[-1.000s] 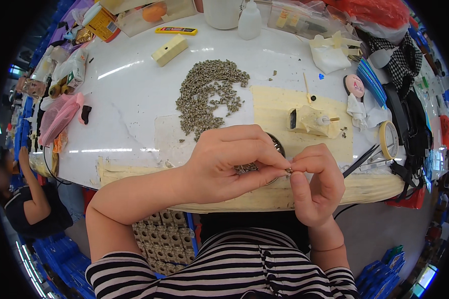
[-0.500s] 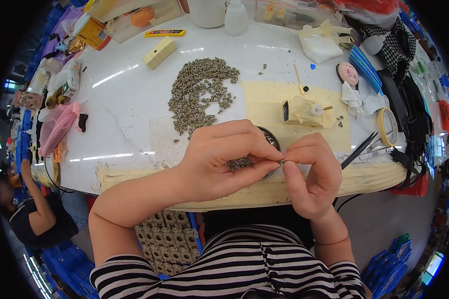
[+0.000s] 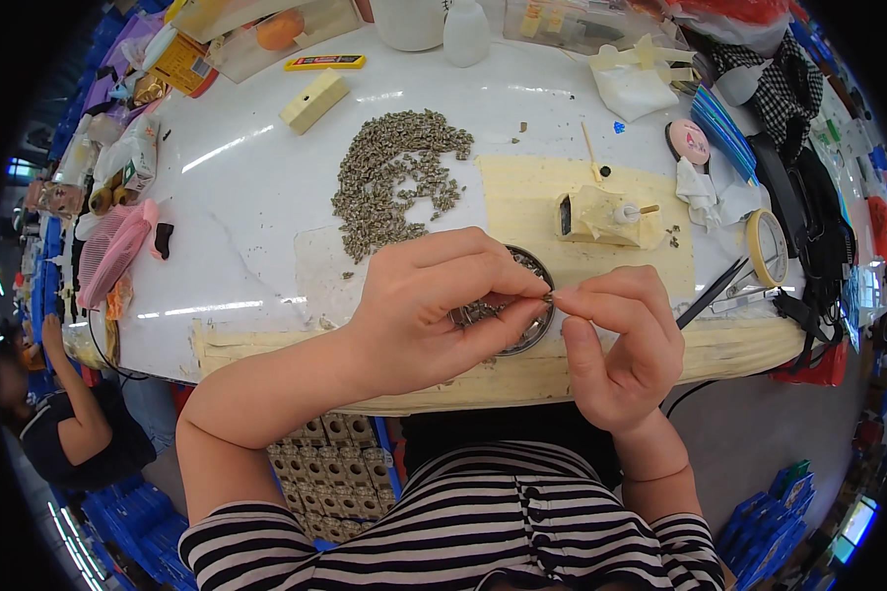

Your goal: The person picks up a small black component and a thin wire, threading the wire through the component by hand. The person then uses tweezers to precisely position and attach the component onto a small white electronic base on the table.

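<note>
My left hand (image 3: pixel 443 305) pinches a small metal part (image 3: pixel 548 295) between thumb and forefinger, just above a round bowl's far-right rim. My right hand (image 3: pixel 626 345) is close by on the right. Its forefinger tip is at the part, while the thumb stands apart below and the other fingers are curled. Under my left hand sits the round metal bowl (image 3: pixel 547 322) with small metal pieces inside, partly hidden by that hand. Farther off, a large heap of small metal parts (image 3: pixel 379 187) spreads over the white table (image 3: pixel 246 227).
Right of the bowl, a tape-wrapped block (image 3: pixel 611 219) with a short stick stands on a yellowish sheet (image 3: pixel 522 187). Black tweezers (image 3: pixel 710 294) and a tape roll (image 3: pixel 766 249) lie at the right. A pale block (image 3: pixel 314 100) lies behind the heap. Another person (image 3: pixel 74 414) is at the far left.
My right thumb has come away from the forefinger and the small part. Both hands have moved slightly; the left fingertips and the part are a little farther from me.
</note>
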A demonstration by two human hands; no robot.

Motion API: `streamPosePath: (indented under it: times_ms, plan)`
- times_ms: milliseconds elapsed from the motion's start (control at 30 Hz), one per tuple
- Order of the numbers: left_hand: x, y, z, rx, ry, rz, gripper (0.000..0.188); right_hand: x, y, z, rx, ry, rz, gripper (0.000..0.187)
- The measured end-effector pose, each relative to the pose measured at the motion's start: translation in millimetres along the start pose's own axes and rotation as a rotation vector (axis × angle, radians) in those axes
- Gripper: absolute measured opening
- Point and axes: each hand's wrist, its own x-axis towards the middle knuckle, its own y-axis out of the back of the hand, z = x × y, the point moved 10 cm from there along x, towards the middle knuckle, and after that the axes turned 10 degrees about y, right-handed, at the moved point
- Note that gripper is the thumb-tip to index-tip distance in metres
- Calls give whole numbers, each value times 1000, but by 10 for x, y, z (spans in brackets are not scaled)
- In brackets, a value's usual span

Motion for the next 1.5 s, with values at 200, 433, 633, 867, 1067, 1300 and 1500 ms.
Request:
streamPosePath:
  times_ms: [200,433,633,867,1067,1300,1500]
  plan:
    - [20,-7,-156,-136,173,-39,13,-10,-31,21,-36,-25,-15,28]
    - [-179,-344,-635,-823,787,-237,8,-5,-50,31,-128,-23,6,29]
    - [-171,-353,-619,-843,796,-287,8,-8,-41,36,-118,-34,5,29]
    - [-163,-298,-583,-715,724,-221,11,-6,-28,35,-105,-46,20,28]
    - [-11,-47,-256,-242,274,-81,13,-16,-18,38,-123,-36,27,26]
    - [9,17,-133,-127,134,2,16,-16,-32,31,-125,-27,21,25]
    - [-8,38,-68,-32,90,36,19,-2,-38,3,-132,1,34,25]
